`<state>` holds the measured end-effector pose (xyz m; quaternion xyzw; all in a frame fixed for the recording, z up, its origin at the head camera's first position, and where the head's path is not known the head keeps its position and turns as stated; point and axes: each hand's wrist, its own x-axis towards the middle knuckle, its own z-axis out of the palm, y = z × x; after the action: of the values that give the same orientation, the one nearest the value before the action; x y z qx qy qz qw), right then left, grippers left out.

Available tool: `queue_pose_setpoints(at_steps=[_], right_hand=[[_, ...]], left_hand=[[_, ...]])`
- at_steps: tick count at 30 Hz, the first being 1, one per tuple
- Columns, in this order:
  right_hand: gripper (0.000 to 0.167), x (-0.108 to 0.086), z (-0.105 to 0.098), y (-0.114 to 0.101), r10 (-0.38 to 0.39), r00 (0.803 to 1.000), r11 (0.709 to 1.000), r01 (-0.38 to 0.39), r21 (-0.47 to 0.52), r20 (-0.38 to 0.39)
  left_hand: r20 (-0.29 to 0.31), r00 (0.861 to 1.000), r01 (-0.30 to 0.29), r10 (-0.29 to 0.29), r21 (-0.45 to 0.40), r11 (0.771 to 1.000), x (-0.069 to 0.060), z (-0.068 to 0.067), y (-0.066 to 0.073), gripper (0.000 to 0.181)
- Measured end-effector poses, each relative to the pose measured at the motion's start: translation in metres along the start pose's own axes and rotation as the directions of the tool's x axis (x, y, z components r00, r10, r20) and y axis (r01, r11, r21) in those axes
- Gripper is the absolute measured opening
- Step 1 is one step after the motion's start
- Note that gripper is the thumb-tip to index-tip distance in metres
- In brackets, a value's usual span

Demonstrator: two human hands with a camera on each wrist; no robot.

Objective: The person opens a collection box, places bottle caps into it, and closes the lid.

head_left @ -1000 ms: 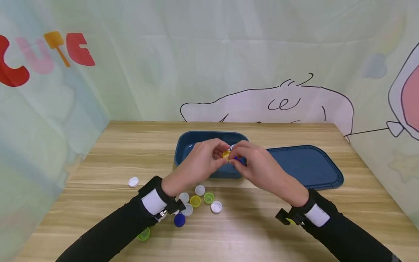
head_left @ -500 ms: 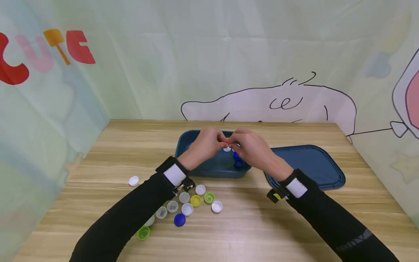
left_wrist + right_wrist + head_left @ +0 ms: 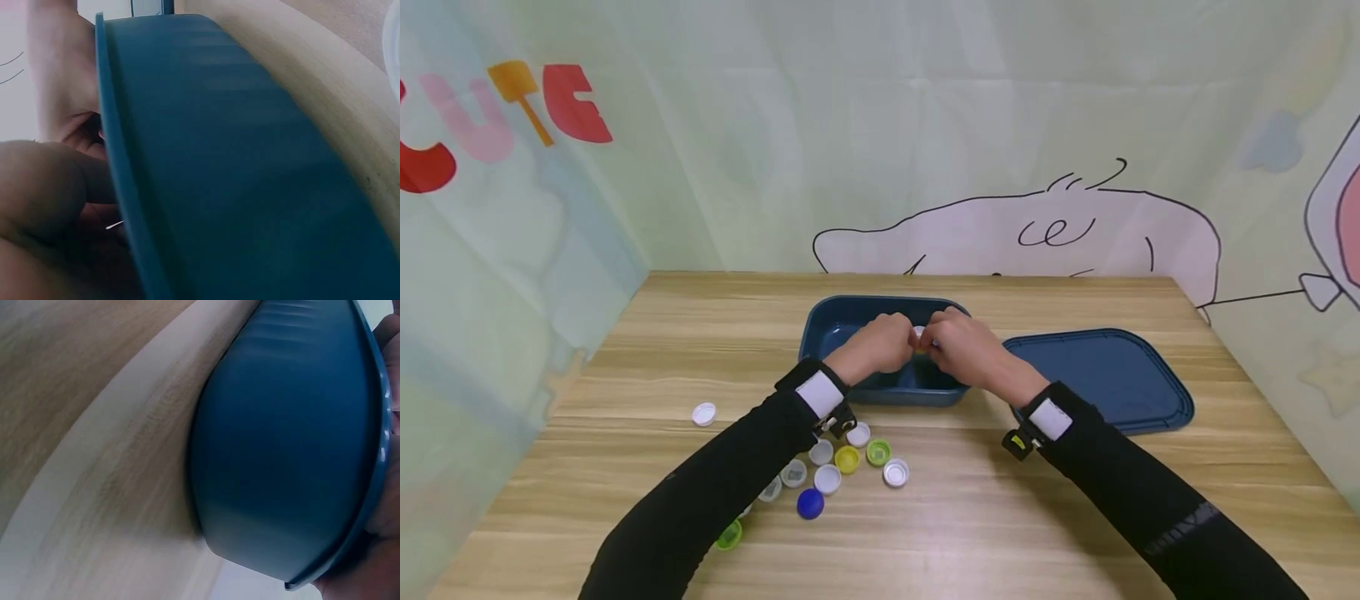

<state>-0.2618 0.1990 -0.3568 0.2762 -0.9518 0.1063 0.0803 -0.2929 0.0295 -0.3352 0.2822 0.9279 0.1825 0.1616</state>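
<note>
Both hands are lowered into the dark blue plastic box (image 3: 827, 333), their fingertips meeting near its right half. Between the curled fingers of the left hand (image 3: 880, 343) and the right hand (image 3: 962, 346), a sliver of a yellow bottle cap (image 3: 920, 351) shows, pinched from both sides. A white bottle cap (image 3: 918, 332) is just visible beyond the fingertips; whether it is held or lies in the box I cannot tell. In both wrist views the box wall (image 3: 212, 137) hides most of the fingers. A thin white edge (image 3: 115, 224) shows by the left fingers.
Right of the box lies its blue lid (image 3: 1105, 379), flat on the wooden table (image 3: 970, 525). Several loose caps lie in front, among them a blue cap (image 3: 810, 503), a yellow cap (image 3: 847, 460) and a green cap (image 3: 878, 452). One white cap (image 3: 703, 414) lies apart at left.
Both hands, raised above the box with the yellow cap half a second ago, have come down into it. The loose caps on the table stay in place.
</note>
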Motion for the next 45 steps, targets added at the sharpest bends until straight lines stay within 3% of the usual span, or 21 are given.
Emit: queue_pose_setpoints(at_steps=[12,20,27,31,32,38,39,45], right_hand=[[0.009,0.010,0.007,0.001,0.038,0.995,0.999,-0.036,-0.016,0.096],[0.007,0.011,0.009,0.001,0.014,0.997,0.998,-0.009,-0.062,0.075],[0.008,0.011,0.008,-0.001,0.014,0.997,0.999,-0.011,-0.050,0.070],[0.011,0.010,0.009,0.002,0.000,0.999,1.000,0.001,-0.022,0.042],[0.011,0.010,0.009,0.002,-0.007,0.999,1.000,0.007,-0.008,0.033],[0.008,0.008,0.007,0.002,-0.044,0.998,0.996,0.046,0.074,-0.034],[0.008,0.007,0.006,0.002,-0.050,0.998,0.996,0.053,0.076,-0.046],[0.008,-0.001,-0.005,-0.007,-0.088,0.991,0.993,0.095,0.068,-0.100]], left_hand=[[0.081,0.997,0.008,-0.013,0.064,0.998,0.005,0.007,0.000,0.023],[0.079,0.997,-0.027,0.019,0.106,0.994,0.007,0.010,-0.003,0.031],[0.087,0.996,0.015,-0.022,0.077,0.997,0.005,0.009,-0.003,0.028],[0.088,0.996,-0.004,-0.004,0.086,0.996,0.006,0.008,-0.004,0.027],[0.080,0.997,-0.016,0.009,0.090,0.996,0.014,0.014,-0.012,0.029],[0.055,0.998,-0.038,0.035,0.057,0.998,0.005,0.009,-0.011,0.031],[0.056,0.998,-0.033,0.031,0.039,0.999,-0.007,0.002,-0.004,0.029],[-0.013,0.996,-0.084,0.084,-0.003,0.996,-0.026,-0.003,-0.003,0.025]])
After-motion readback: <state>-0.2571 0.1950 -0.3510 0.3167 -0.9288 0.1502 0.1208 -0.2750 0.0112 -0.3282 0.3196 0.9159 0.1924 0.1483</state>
